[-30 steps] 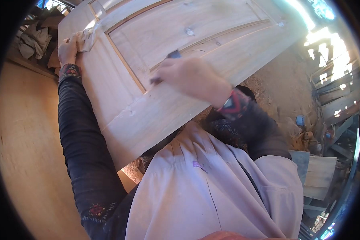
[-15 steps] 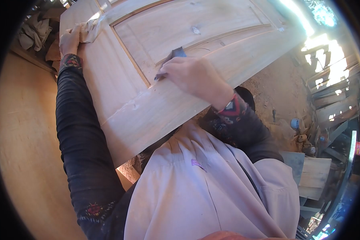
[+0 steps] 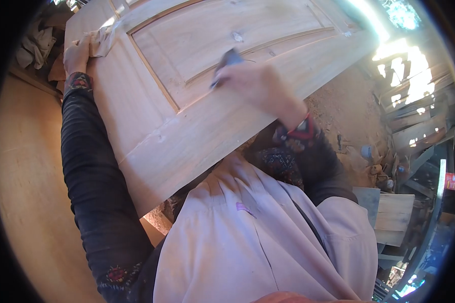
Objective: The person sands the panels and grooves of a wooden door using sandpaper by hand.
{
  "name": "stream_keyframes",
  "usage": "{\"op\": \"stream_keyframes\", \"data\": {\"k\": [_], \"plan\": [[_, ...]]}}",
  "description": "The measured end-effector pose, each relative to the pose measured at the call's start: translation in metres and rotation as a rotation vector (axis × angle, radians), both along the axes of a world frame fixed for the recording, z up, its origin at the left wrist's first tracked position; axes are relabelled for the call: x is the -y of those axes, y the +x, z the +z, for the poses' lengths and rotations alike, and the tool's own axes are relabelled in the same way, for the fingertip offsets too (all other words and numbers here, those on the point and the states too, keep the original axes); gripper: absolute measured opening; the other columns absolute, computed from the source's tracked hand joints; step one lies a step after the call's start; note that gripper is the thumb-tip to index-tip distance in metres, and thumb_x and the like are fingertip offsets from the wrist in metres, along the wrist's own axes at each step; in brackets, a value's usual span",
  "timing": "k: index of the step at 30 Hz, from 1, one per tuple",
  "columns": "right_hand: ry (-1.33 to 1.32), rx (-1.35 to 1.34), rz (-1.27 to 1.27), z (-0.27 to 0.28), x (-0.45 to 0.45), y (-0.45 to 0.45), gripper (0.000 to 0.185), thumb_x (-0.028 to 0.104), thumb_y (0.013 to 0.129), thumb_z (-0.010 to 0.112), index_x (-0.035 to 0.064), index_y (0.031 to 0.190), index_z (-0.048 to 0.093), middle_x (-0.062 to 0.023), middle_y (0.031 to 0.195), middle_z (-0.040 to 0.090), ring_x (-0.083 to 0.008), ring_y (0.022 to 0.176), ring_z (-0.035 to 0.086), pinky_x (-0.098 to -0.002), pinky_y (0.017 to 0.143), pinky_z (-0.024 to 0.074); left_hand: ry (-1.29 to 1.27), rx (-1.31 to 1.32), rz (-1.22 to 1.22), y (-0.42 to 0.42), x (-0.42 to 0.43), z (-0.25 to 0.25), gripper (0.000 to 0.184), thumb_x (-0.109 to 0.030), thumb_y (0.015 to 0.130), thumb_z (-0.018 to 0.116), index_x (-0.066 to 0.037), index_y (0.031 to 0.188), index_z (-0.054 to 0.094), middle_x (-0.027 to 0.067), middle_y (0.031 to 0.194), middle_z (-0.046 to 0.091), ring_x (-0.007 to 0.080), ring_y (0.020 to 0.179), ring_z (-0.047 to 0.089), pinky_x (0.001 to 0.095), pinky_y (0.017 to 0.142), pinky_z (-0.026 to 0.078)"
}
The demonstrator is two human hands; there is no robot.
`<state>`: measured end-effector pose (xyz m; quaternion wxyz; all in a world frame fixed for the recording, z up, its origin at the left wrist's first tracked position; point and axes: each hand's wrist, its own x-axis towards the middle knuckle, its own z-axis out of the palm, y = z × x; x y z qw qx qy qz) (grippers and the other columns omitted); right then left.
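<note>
Fingers of your right hand (image 3: 258,87), blurred, close around a dark, blue-grey, folded sheet (image 3: 231,58), probably abrasive paper, up toward 12 o'clock. It sits at the inner edge of the flat border on a broad, pale wooden door panel (image 3: 187,151), which spans 10 to 2 o'clock; the blur hides whether it touches the wood. At 10 o'clock your left hand (image 3: 77,56) rests at the panel's edge, beside a crumpled, beige, cloth-like piece (image 3: 102,43); whether those fingers grip either one, I cannot tell. For even rubbing, keep the sheet flat, press lightly, and run long strokes along the border's grain, roughly between 8 and 2 o'clock. Ease off near the narrow, brown wooden moulding (image 3: 153,72), where a folded edge could catch or blunt its crisp line. Let your left hand steady the panel.
</note>
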<state>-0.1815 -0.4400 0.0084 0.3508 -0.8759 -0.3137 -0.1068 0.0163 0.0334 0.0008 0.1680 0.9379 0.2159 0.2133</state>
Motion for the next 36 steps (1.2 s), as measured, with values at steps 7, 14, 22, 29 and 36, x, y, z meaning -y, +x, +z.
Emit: {"op": "stream_keyframes", "data": {"k": [7, 14, 22, 29, 36], "plan": [[-0.414, 0.078, -0.576, 0.015, 0.071, 0.046, 0.024, 0.022, 0.09, 0.055, 0.0056, 0.096, 0.071, -0.0179, 0.086, 0.068, -0.0331, 0.082, 0.067, -0.0399, 0.076, 0.0523, 0.108, -0.023, -0.105, 0.013, -0.01, -0.006, 0.068, -0.065, 0.078, 0.051, -0.011, 0.116, 0.068, 0.02, 0.116, 0.066, 0.033, 0.112, 0.061, 0.0391, 0.096, 0.044], [-0.274, -0.011, -0.196, 0.026, -0.039, -0.016, 0.022, 0.02, 0.091, 0.055, 0.0043, 0.094, 0.07, -0.0171, 0.092, 0.068, -0.0332, 0.082, 0.067, -0.0379, 0.075, 0.0522, -0.049, 0.063, -0.101, -0.004, 0.004, 0.0, 0.065, -0.06, 0.08, 0.056, -0.006, 0.112, 0.068, 0.0229, 0.113, 0.065, 0.0349, 0.107, 0.062, 0.0405, 0.093, 0.045], [-0.443, -0.028, -0.577, 0.034, 0.057, 0.022, 0.025, 0.023, 0.089, 0.056, 0.004, 0.097, 0.07, -0.0176, 0.091, 0.069, -0.0338, 0.083, 0.066, -0.0414, 0.076, 0.0518, 0.1, 0.105, -0.174, -0.028, 0.041, 0.015, 0.044, -0.037, 0.09, 0.05, 0.002, 0.083, 0.067, 0.0177, 0.085, 0.065, 0.0314, 0.08, 0.063, 0.0391, 0.069, 0.05], [-0.224, -0.086, -0.283, 0.042, -0.025, -0.003, 0.026, 0.023, 0.085, 0.062, 0.0022, 0.098, 0.069, -0.0181, 0.091, 0.067, -0.0336, 0.086, 0.065, -0.0409, 0.077, 0.0512, 0.114, 0.106, -0.184, -0.027, 0.043, 0.021, 0.046, -0.042, 0.088, 0.05, 0.001, 0.088, 0.067, 0.0184, 0.09, 0.065, 0.032, 0.085, 0.062, 0.0391, 0.073, 0.049], [-0.425, 0.158, -0.271, 0.022, -0.06, -0.012, 0.018, 0.02, 0.078, 0.066, 0.0051, 0.072, 0.059, -0.0121, 0.071, 0.059, -0.0304, 0.075, 0.06, -0.0407, 0.068, 0.0479, 0.11, 0.107, -0.186, -0.03, 0.04, 0.023, 0.049, -0.046, 0.086, 0.05, -0.001, 0.093, 0.067, 0.0192, 0.094, 0.065, 0.0326, 0.09, 0.062, 0.0391, 0.078, 0.048]]}}
